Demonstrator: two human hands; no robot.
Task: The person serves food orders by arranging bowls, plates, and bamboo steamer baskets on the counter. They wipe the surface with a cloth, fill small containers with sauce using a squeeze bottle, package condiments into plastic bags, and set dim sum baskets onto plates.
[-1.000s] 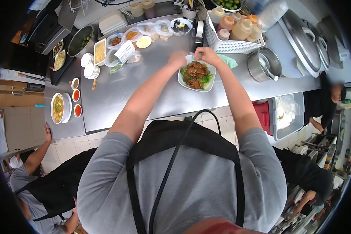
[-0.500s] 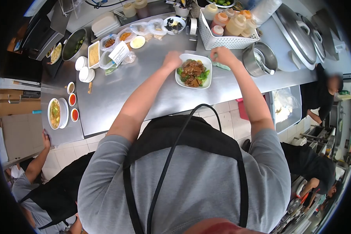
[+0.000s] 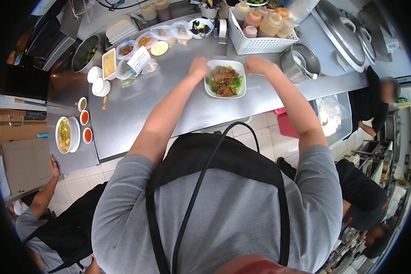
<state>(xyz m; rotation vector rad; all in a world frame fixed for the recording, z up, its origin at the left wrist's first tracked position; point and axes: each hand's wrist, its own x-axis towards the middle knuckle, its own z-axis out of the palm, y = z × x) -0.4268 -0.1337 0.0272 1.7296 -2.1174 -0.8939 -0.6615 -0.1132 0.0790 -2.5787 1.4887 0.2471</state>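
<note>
A white square bowl (image 3: 225,93) of brown sauced meat (image 3: 225,76) with green broccoli stands on the steel counter in front of me. A hazy sheen shows over the food; what causes it I cannot make out. My left hand (image 3: 199,68) is closed at the bowl's left upper corner, fingers curled by the rim. At the opposite corner my right hand (image 3: 256,65) is closed too, its fingertips close to the rim; anything inside them is hidden. Both forearms reach forward over the counter (image 3: 155,91).
Bottles fill a white basket (image 3: 260,44) beyond my right hand, with a steel pot (image 3: 301,64) beside it. Bagged ingredients (image 3: 139,64), stacked small dishes (image 3: 100,86) and a soup bowl (image 3: 64,135) are leftward. Co-workers (image 3: 374,100) stand on both sides.
My right hand has moved left, from over a pale green cloth to the bowl's right corner; the cloth is now mostly hidden. My left hand stays by the bowl. The view has shifted slightly.
</note>
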